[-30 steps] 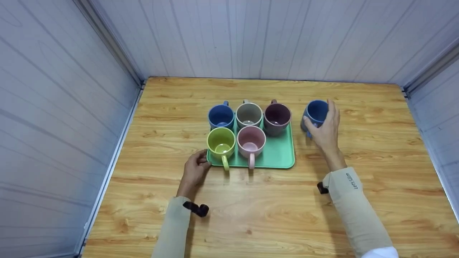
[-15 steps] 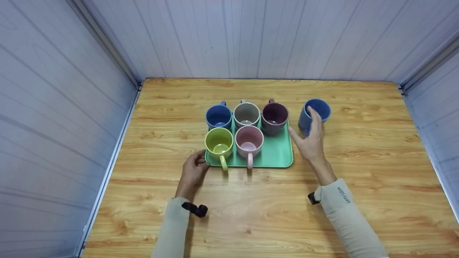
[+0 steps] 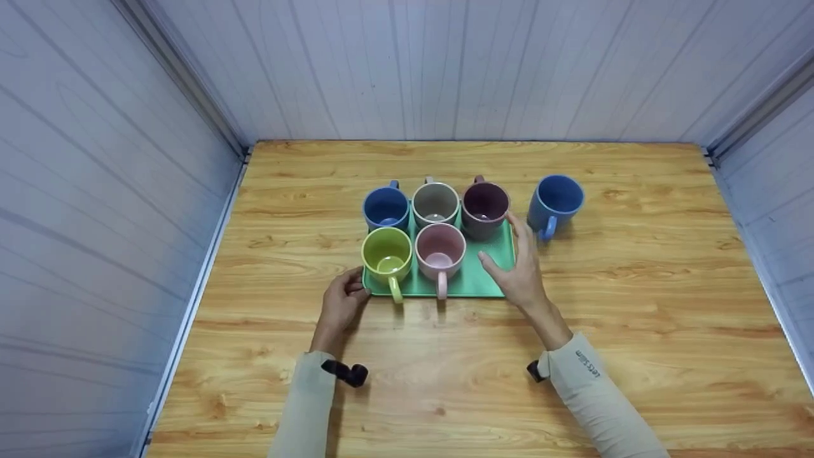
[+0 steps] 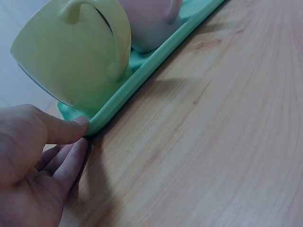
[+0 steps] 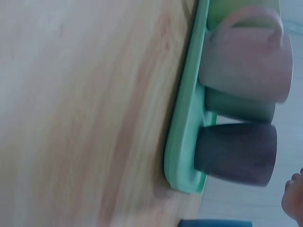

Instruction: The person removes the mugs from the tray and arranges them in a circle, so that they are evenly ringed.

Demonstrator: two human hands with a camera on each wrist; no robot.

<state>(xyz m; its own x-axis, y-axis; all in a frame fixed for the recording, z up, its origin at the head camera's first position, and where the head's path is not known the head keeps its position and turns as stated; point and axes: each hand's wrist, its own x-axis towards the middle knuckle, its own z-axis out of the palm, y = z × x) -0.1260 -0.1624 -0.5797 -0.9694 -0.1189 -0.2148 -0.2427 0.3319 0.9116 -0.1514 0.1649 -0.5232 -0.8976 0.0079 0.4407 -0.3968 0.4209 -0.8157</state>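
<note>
A green tray (image 3: pixel 478 283) carries a yellow mug (image 3: pixel 389 251), a pink mug (image 3: pixel 441 248), a blue mug (image 3: pixel 386 207), a grey mug (image 3: pixel 435 202) and a dark purple mug (image 3: pixel 486 202). My left hand (image 3: pixel 340 306) pinches the tray's near left corner; in the left wrist view its thumb (image 4: pixel 68 131) lies on the rim with fingers below. Over the tray's right edge, beside the purple mug, my right hand (image 3: pixel 523 275) is spread and holds nothing. Only a bit of it shows in the right wrist view. A second blue mug (image 3: pixel 556 203) stands upright right of the tray, handle towards me.
The wooden table (image 3: pixel 439 381) runs up to a pale panel wall (image 3: pixel 432 70) behind. Another panel wall (image 3: pixel 114 222) rises on the left, and one more (image 3: pixel 769 210) on the right.
My right hand has let go of the right-hand blue mug and moved left and nearer me, over the tray's right edge. My left hand stays at the tray corner.
</note>
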